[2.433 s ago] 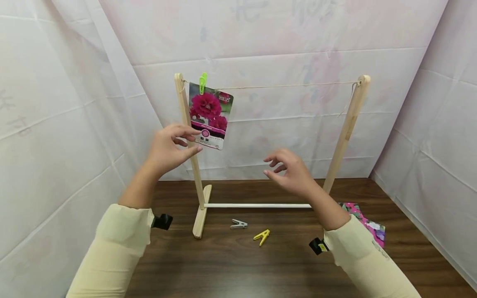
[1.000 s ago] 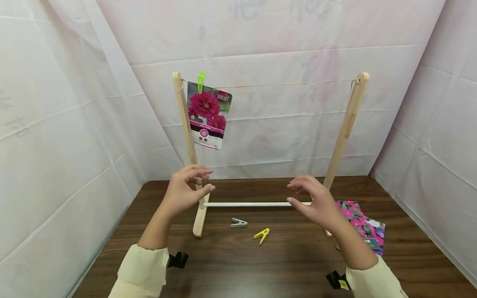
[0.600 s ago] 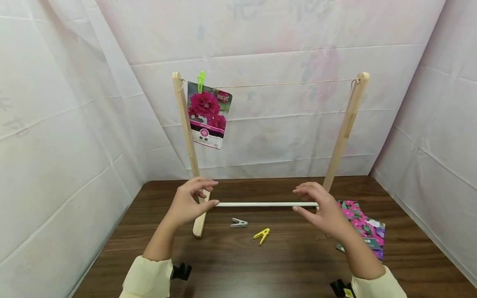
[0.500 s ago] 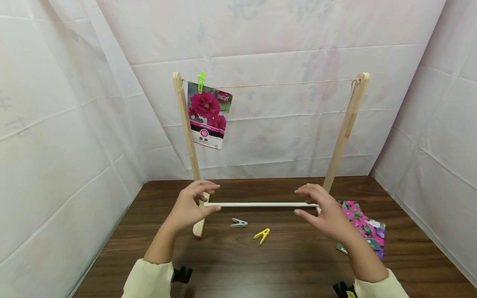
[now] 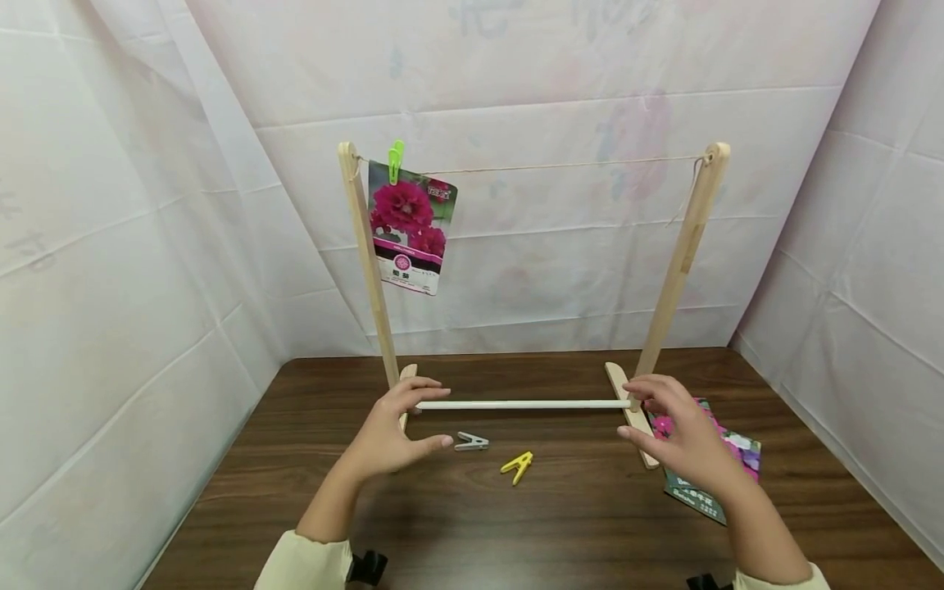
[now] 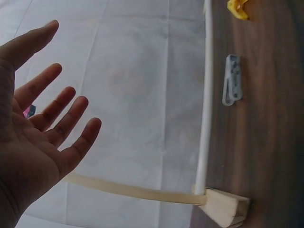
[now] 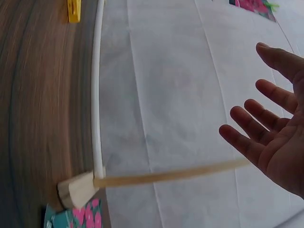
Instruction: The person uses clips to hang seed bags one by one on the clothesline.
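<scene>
My left hand (image 5: 394, 428) is held in the air by the left foot of a wooden frame, fingers spread and loosely bent, holding nothing. My right hand (image 5: 682, 434) hovers likewise near the frame's right foot (image 5: 642, 447), partly covering flower-printed packets (image 5: 696, 497) that overlap on the table. A grey clothespin (image 5: 472, 442) and a yellow clothespin (image 5: 518, 467) lie between the hands. From the string (image 5: 560, 166) at upper left hangs a pink-flowered packet (image 5: 413, 225), tilted, with a lime green clothespin (image 5: 395, 162) clamped at its top edge.
Two wooden posts, left (image 5: 369, 246) and right (image 5: 682, 254), carry the string. A white rod (image 5: 524, 405) joins them low down. The brown wooden table (image 5: 509, 533) is bordered by white cloth walls (image 5: 553, 270) at the back and both sides.
Both hands have come down from beside the hanging packet and mid-frame to low over the table, the right one also moving rightward. The packet still hangs from the string; the clothespins have not moved.
</scene>
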The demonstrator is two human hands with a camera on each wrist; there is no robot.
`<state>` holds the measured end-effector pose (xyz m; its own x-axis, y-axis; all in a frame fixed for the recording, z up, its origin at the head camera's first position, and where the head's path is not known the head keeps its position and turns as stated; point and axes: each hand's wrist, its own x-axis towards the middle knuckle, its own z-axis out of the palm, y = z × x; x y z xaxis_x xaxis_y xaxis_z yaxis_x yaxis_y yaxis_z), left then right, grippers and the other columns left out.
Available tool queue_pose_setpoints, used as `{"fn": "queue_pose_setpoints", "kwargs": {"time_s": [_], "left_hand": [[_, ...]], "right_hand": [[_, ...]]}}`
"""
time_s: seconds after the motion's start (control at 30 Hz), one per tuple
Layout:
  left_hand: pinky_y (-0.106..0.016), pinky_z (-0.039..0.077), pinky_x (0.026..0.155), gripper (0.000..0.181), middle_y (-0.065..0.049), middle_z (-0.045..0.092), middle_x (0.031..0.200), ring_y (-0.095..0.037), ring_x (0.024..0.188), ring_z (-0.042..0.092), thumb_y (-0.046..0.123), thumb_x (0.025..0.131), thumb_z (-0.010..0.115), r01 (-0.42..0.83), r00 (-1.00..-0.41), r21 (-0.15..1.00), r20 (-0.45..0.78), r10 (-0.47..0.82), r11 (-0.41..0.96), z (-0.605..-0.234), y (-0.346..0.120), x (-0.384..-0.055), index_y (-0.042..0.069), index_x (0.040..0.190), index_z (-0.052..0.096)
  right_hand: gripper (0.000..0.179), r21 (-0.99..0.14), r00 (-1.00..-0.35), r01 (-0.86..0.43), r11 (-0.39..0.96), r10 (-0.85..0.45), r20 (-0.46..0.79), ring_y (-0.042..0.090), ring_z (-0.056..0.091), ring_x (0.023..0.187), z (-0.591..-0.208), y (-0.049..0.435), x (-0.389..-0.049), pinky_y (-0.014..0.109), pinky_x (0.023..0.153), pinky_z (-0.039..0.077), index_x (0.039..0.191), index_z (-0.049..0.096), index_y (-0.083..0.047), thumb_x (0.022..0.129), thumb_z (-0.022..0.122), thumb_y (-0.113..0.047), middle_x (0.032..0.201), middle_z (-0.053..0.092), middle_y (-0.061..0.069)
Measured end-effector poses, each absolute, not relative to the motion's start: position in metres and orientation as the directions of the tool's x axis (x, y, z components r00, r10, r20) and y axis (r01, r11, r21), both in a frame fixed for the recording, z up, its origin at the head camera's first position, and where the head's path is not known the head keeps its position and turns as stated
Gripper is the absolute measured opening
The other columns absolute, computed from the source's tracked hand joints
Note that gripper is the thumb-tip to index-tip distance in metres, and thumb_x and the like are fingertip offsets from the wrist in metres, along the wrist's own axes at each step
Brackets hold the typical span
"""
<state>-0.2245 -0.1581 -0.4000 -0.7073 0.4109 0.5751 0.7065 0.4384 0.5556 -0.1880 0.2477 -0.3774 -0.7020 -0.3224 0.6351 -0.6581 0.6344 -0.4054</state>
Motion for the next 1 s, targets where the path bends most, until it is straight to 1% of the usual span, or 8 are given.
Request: {"fn": "queue_pose_setpoints", "kwargs": {"time_s": [0.13, 0.27, 0.33, 0.47, 0.57, 0.67, 0.83, 1.0], "left_hand": [[-0.044, 0.05, 0.082, 0.053, -0.005, 0.057, 0.128, -0.02, 0.114, 0.054, 0.026, 0.076, 0.085, 0.693, -0.721, 0.585, 0.562, 0.406, 0.422, -0.407, -0.154, -0.222, 0.015, 0.125, 0.066], [-0.042, 0.049, 0.085, 0.051, -0.003, 0.057, 0.128, -0.019, 0.112, 0.053, 0.026, 0.079, 0.083, 0.664, -0.748, 0.613, 0.528, 0.403, 0.429, -0.414, -0.149, -0.222, 0.017, 0.125, 0.066], [-0.041, 0.048, 0.086, 0.049, 0.0, 0.056, 0.127, -0.018, 0.111, 0.053, 0.027, 0.08, 0.083, 0.649, -0.761, 0.62, 0.509, 0.403, 0.441, -0.416, -0.147, -0.221, 0.018, 0.125, 0.065], [-0.046, 0.047, 0.087, 0.049, 0.004, 0.055, 0.127, -0.018, 0.112, 0.052, 0.031, 0.08, 0.082, 0.626, -0.778, 0.64, 0.474, 0.413, 0.445, -0.421, -0.142, -0.221, 0.018, 0.125, 0.065], [-0.049, 0.047, 0.087, 0.051, 0.003, 0.055, 0.127, -0.02, 0.113, 0.052, 0.031, 0.08, 0.082, 0.627, -0.775, 0.644, 0.465, 0.427, 0.437, -0.423, -0.139, -0.222, 0.017, 0.125, 0.065], [-0.044, 0.048, 0.086, 0.053, 0.002, 0.055, 0.127, -0.02, 0.112, 0.054, 0.032, 0.078, 0.083, 0.641, -0.764, 0.628, 0.465, 0.448, 0.441, -0.426, -0.137, -0.224, 0.019, 0.126, 0.064], [-0.04, 0.049, 0.085, 0.057, 0.002, 0.055, 0.126, -0.024, 0.111, 0.056, 0.031, 0.075, 0.085, 0.661, -0.744, 0.616, 0.468, 0.477, 0.428, -0.43, -0.133, -0.228, 0.019, 0.127, 0.063], [-0.043, 0.051, 0.084, 0.058, 0.001, 0.056, 0.125, -0.029, 0.111, 0.057, 0.031, 0.074, 0.086, 0.661, -0.742, 0.626, 0.462, 0.486, 0.413, -0.436, -0.128, -0.232, 0.018, 0.126, 0.064]], "right_hand": [[0.056, -0.442, -0.728, -0.624, 0.644, -0.274, 0.628, 0.007, 0.051, 0.104, -0.382, 0.26, -0.184, 0.007, 0.087, 0.042, 0.125, 0.059, -0.003, 0.075, 0.083, -0.002, 0.123, 0.054, 0.006], [0.052, -0.477, -0.751, -0.587, 0.654, -0.22, 0.623, 0.007, 0.05, 0.106, -0.388, 0.272, -0.181, 0.006, 0.087, 0.041, 0.124, 0.059, -0.003, 0.076, 0.082, 0.0, 0.123, 0.053, 0.007], [0.051, -0.49, -0.761, -0.568, 0.662, -0.196, 0.618, 0.002, 0.049, 0.106, -0.39, 0.278, -0.181, 0.005, 0.087, 0.041, 0.123, 0.059, -0.002, 0.077, 0.081, -0.001, 0.123, 0.053, 0.007], [0.049, -0.501, -0.776, -0.535, 0.68, -0.161, 0.609, -0.002, 0.048, 0.105, -0.393, 0.289, -0.181, 0.004, 0.087, 0.039, 0.122, 0.059, 0.001, 0.078, 0.081, -0.001, 0.123, 0.053, 0.009], [0.048, -0.507, -0.784, -0.517, 0.689, -0.145, 0.603, -0.002, 0.049, 0.104, -0.394, 0.295, -0.181, 0.004, 0.087, 0.039, 0.121, 0.058, 0.002, 0.079, 0.081, -0.003, 0.122, 0.053, 0.01], [0.048, -0.516, -0.794, -0.5, 0.695, -0.13, 0.594, -0.002, 0.049, 0.104, -0.395, 0.302, -0.18, 0.003, 0.087, 0.038, 0.122, 0.058, 0.003, 0.08, 0.08, -0.004, 0.121, 0.053, 0.011], [0.049, -0.547, -0.818, -0.462, 0.698, -0.098, 0.566, -0.009, 0.047, 0.102, -0.397, 0.314, -0.18, 0.001, 0.085, 0.038, 0.124, 0.056, 0.005, 0.083, 0.078, -0.005, 0.12, 0.051, 0.015], [0.045, -0.582, -0.858, -0.385, 0.717, -0.045, 0.512, -0.015, 0.044, 0.098, -0.4, 0.327, -0.18, 0.002, 0.081, 0.04, 0.127, 0.054, 0.004, 0.089, 0.073, -0.011, 0.123, 0.049, 0.019]]}}
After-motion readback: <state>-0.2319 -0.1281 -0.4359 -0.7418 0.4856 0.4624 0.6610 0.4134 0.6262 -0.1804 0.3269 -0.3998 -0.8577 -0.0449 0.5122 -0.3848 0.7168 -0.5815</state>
